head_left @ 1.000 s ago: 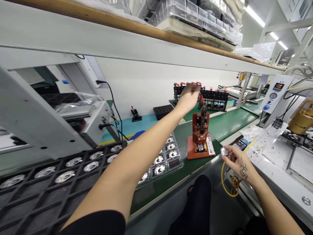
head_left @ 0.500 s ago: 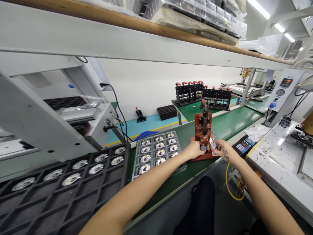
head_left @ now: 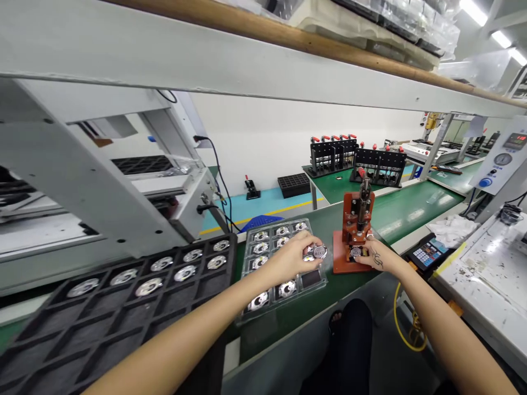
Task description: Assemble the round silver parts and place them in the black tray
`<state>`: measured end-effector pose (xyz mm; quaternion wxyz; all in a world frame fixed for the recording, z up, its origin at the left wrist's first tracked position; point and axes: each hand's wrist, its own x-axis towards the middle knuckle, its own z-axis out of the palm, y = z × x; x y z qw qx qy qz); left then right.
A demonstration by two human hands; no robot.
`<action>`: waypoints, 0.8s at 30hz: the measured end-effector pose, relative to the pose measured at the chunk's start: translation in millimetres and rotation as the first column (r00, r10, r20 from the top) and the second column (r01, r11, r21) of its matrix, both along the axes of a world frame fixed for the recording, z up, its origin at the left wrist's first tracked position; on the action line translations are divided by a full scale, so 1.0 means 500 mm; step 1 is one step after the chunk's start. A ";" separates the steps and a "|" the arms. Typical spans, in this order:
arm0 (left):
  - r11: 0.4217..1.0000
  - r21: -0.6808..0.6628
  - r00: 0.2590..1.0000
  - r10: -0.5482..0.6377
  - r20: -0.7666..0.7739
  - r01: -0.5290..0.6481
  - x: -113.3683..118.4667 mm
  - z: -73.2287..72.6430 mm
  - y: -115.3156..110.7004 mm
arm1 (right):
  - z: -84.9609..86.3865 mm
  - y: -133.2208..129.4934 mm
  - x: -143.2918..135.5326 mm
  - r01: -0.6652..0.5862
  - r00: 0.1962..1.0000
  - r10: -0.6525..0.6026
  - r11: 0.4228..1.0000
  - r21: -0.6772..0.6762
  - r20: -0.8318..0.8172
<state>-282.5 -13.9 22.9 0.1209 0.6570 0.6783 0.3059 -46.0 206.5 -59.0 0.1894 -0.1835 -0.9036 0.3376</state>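
My left hand [head_left: 302, 253] pinches a round silver metal part [head_left: 320, 252] between thumb and fingers, above the right side of a clear plastic tray [head_left: 242, 274]. Several similar shiny round parts sit in that tray's pockets, some hidden by the hand. My right hand [head_left: 373, 255] is at the base of a red toggle-clamp fixture [head_left: 352, 211], its fingers closed on another round metal part [head_left: 355, 252] in the fixture's seat. The clamp's red-tipped handle stands upright above it.
A black compartment tray [head_left: 173, 302] with several round metal parts lies at the left. Black clamp racks [head_left: 333, 156] stand farther back. On the right are a keypad device [head_left: 426, 255], a white cloth [head_left: 453, 227] and a machine control box [head_left: 502, 156]. A shelf beam [head_left: 247, 71] crosses overhead.
My left hand has moved left from the fixture to over the clear tray, carrying a round part. My right hand has brought its part into the fixture's seat. The view has shifted left.
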 end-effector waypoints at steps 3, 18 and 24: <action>0.999 0.036 0.998 0.012 0.068 -0.014 -0.019 0.031 -0.049 | 0.011 -0.012 -0.001 -0.047 0.999 0.047 0.999 -0.007 -0.003; 0.984 0.099 0.987 0.146 0.061 -0.151 0.034 0.134 -0.113 | 0.447 0.017 -0.097 0.174 0.879 -0.242 0.965 -0.197 -0.410; 0.978 0.124 0.986 0.161 0.045 -0.165 0.034 0.123 -0.136 | 0.379 -0.174 -0.007 0.280 0.736 -0.097 0.945 0.171 -0.670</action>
